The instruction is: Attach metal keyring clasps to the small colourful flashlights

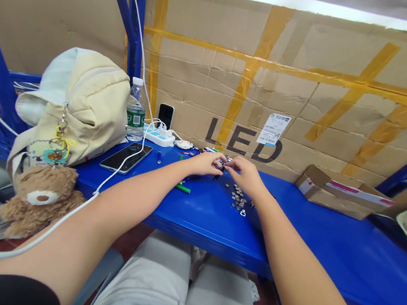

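Black letters on the brown cardboard panel read "LED"; its white rectangular label is illegible. The clear plastic bottle bears a green barcoded label.

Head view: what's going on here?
A person's left hand and right hand meet over a blue table, fingertips together at a small dark piece, too small to identify; which hand holds it is unclear. Small round pieces lie scattered nearer the person, and a green tube lies to their left.
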A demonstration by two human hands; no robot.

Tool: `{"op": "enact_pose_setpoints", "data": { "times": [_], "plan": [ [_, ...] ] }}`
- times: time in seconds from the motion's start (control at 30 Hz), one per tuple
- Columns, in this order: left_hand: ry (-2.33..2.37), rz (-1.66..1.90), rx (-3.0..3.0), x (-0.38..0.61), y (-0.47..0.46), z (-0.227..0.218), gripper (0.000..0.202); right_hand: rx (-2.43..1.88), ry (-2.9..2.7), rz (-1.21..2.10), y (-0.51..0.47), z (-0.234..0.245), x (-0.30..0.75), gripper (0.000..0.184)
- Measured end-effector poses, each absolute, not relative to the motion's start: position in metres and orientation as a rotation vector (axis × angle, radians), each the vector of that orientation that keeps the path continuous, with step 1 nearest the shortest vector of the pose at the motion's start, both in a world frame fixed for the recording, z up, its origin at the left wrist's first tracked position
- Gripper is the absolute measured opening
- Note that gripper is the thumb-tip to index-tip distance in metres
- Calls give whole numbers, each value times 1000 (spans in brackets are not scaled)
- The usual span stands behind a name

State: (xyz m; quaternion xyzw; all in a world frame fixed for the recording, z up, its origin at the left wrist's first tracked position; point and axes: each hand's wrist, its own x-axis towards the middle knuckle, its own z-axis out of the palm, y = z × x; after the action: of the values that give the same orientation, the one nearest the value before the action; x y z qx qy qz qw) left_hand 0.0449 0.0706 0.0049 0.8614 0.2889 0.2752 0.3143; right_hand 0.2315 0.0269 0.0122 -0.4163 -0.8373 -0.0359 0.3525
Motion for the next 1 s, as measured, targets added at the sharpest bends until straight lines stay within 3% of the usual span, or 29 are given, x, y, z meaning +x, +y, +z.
{"op": "enact_pose_setpoints", "data": {
  "times": [0.3,0.47,0.67,1.0],
  "plan": [
    [744,734,2235,45,72,5,41,-1116,-2179,-115,23,17,236,20],
    [830,767,2274,45,71,5,41,-1578,-1767,-257,36,15,284,30],
    [823,710,2231,45,70,5,42,-1956,-1784,-213,49,-7,334,39],
    [763,711,2243,47,70,5,38,-1914,-1930,-180,60,-17,335,25]
  ]
}}
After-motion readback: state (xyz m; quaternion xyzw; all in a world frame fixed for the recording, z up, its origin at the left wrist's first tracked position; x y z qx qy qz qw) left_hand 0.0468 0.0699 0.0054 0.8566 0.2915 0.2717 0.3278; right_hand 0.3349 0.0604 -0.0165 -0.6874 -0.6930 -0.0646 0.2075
